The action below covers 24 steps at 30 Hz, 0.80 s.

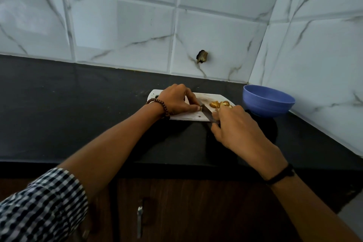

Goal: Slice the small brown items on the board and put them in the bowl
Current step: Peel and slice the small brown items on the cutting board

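A white cutting board lies on the black counter. My left hand rests on the board with its fingertips pinched down beside the knife blade; whatever it holds is hidden under the fingers. My right hand grips the knife's handle at the board's right front corner, the blade angled toward the left hand. A small heap of cut brown pieces lies on the board's right end, just beyond the right hand. The blue bowl stands to the right of the board; its inside is not visible.
The black counter runs left from the board. Marble-patterned wall tiles close the back and the right side, forming a corner behind the bowl. A dark hole marks the back wall. Brown cabinet doors with a metal handle lie below the counter edge.
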Motion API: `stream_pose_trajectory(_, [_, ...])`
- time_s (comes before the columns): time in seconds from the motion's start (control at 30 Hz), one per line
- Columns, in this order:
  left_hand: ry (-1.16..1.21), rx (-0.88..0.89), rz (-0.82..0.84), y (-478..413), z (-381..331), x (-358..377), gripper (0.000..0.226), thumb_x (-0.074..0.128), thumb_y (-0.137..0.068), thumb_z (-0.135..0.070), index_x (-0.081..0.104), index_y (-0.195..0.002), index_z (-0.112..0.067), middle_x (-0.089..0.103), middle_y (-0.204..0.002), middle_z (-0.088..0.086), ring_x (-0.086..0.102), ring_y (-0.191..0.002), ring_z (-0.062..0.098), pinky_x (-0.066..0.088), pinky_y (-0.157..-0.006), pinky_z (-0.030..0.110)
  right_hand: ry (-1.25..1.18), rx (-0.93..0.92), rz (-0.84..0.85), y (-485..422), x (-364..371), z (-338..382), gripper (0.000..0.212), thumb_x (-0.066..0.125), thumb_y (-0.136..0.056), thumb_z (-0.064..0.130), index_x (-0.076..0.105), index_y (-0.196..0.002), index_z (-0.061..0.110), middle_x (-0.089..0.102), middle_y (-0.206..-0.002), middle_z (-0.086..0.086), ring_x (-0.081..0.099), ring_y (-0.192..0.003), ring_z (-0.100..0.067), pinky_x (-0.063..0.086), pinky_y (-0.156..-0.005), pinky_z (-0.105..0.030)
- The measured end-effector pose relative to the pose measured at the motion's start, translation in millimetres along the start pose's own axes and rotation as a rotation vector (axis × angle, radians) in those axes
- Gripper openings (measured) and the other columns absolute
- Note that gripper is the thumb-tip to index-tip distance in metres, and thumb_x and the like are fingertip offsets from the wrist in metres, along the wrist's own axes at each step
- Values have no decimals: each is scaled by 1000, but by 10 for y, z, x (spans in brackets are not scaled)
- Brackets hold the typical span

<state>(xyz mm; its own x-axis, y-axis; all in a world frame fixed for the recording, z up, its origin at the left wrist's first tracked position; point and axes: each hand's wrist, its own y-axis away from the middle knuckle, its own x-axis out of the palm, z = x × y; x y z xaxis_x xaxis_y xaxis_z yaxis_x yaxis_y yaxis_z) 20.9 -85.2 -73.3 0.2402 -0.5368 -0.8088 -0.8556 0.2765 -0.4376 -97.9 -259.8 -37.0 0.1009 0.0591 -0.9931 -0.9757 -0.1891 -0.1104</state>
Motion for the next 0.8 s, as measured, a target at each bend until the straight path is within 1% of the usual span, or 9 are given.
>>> stream_pose_trajectory(0.07, [-21, -5, 9, -1, -13, -6, 19, 73, -78, -48, 76, -90, -34, 68, -85, -19, 50, -68, -1, 33, -58, 14, -28, 7, 8, 52, -34, -75, 26, 57, -98, 28, 59, -119, 13, 55, -99, -3, 60, -92, -17, 49, -77, -29])
stream_pose_trajectory(0.1, [-25, -8, 13, -2, -17, -11, 19, 72, -79, -48, 75, -90, -33, 67, -85, -19, 50, -68, -1, 33, -58, 14, -32, -6, 5, 82, -46, -122, 24, 57, -98, 29, 60, -117, 15, 54, -93, -1, 59, -87, -14, 49, -76, -28])
stream_pose_trajectory(0.2, [-26, -14, 22, -2, -20, -28, 16, 71, -81, -45, 75, -90, -32, 66, -84, -19, 50, -67, -1, 36, -61, 16, -67, -55, 5, 164, -75, -279, 25, 57, -97, 30, 63, -120, 23, 57, -89, 4, 59, -79, -8, 49, -70, -22])
stream_pose_trajectory(0.33, [-34, 11, 21, 7, -32, -37, 12, 68, -83, -37, 74, -92, -34, 66, -92, -18, 51, -70, 0, 47, -75, 24, -185, -64, 11, 258, -196, -432, 34, 61, -96, 27, 61, -130, 29, 52, -76, 13, 54, -65, -3, 41, -57, -15])
stream_pose_trajectory(0.4, [-47, 40, 27, 11, -49, -42, 17, 64, -85, -34, 74, -99, -35, 65, -97, -19, 50, -72, 1, 45, -78, 24, -244, -59, -15, 266, -211, -478, 40, 62, -95, 28, 58, -135, 31, 51, -75, 12, 55, -63, -4, 43, -56, -16])
stream_pose_trajectory(0.47, [-63, 59, 47, 9, -67, -33, 20, 62, -87, -40, 73, -103, -35, 65, -99, -17, 50, -75, 2, 45, -79, 24, -286, -45, -44, 248, -192, -496, 43, 61, -96, 28, 55, -138, 31, 52, -76, 10, 56, -64, -5, 43, -55, -16])
stream_pose_trajectory(0.6, [-49, 47, 48, -7, -63, 6, 31, 65, -81, -57, 74, -98, -33, 62, -94, -20, 50, -73, -1, 40, -70, 21, -345, -31, -86, 170, -125, -508, 46, 61, -96, 30, 52, -141, 30, 62, -80, 3, 60, -63, -7, 42, -53, -16])
stream_pose_trajectory(0.67, [-24, 33, 42, -20, -51, 20, 28, 67, -80, -55, 74, -95, -32, 64, -92, -19, 51, -74, -1, 40, -69, 22, -386, -24, -88, 122, -88, -506, 46, 61, -96, 30, 51, -141, 31, 65, -77, 0, 61, -59, -8, 41, -50, -15])
stream_pose_trajectory(0.8, [-15, 29, 48, -36, -39, 23, 16, 67, -84, -42, 73, -95, -33, 67, -95, -14, 52, -75, 3, 48, -78, 29, -433, -16, -93, 25, -4, -512, 46, 61, -95, 31, 51, -141, 31, 67, -73, 0, 62, -56, -7, 41, -52, -15])
